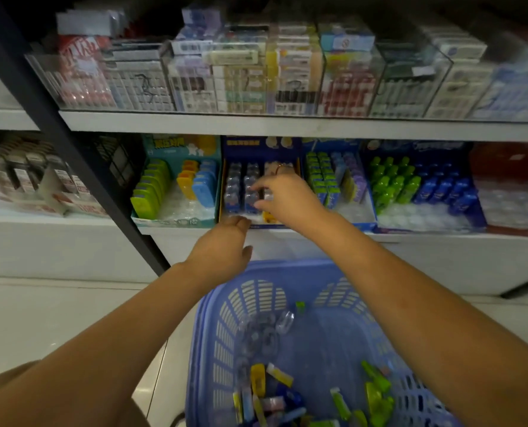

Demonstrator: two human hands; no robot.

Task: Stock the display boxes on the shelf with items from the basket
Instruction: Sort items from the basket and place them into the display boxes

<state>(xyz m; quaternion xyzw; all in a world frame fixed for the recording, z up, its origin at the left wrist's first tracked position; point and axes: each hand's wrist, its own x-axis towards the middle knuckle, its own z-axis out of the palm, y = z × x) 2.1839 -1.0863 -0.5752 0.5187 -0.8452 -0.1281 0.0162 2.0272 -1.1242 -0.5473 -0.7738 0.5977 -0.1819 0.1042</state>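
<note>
The right hand (pixel 282 195) pinches a clear pack (pixel 250 197), seating it upright in the blue display box (pixel 258 146). The left hand (pixel 225 241) curls at the box's front lip, probably steadying it, though I cannot tell its grip. The basket (pixel 222 291) sits below.

A dark-blue cardboard display box (pixel 244 146) sits on the white lower shelf (pixel 410 238), rows of small clear bottles (pixel 241 186) upright inside. Below, a blue slatted plastic basket (pixel 219 328) holds loose yellow and green packs (pixel 376 392).
</note>
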